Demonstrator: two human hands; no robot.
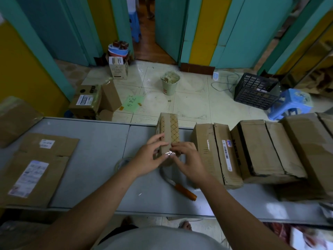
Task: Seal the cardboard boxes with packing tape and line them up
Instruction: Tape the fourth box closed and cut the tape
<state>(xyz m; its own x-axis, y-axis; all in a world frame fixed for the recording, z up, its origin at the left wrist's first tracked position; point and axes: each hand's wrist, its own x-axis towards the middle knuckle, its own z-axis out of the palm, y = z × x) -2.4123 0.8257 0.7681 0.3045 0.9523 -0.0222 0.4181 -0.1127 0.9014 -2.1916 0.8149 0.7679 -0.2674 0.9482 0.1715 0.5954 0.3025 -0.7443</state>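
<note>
1. You are holding a small narrow brown cardboard box with a criss-cross printed band, at the middle of the grey table. Its far end is reaching the table's far edge.
2. Your left hand is gripping the box's near left side, fingers curled over the top edge, forearm angling in from the near left.
3. Your right hand is pinching a crinkled strip of clear packing tape against the box's near end, fingertips on top and thumb below.
4. Three larger brown cardboard boxes are sitting side by side along the table's right part; the nearest is just beside your right hand.
5. An orange-handled tool is lying under your right wrist, toward the near edge.
6. Flattened labelled cardboard is lying at the table's left end.
</note>
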